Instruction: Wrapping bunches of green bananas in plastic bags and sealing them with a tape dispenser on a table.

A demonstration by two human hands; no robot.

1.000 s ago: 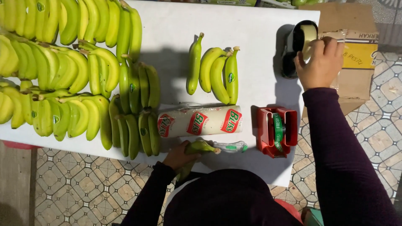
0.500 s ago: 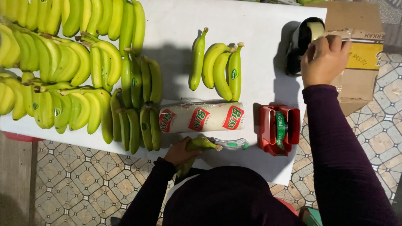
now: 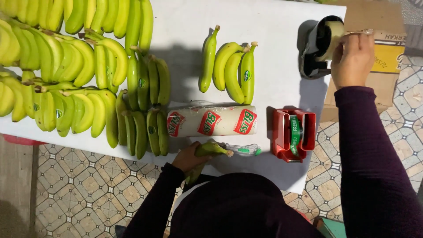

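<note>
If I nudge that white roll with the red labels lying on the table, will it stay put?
Probably not. The white roll is a cylinder lying on its side on the smooth table, so it would likely roll. Its wrap looks glossy, perhaps slippery. The bananas at its left end might stop it.

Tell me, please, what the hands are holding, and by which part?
Left hand grips a green banana around its middle; right hand pinches tape at the black dispenser.
</note>
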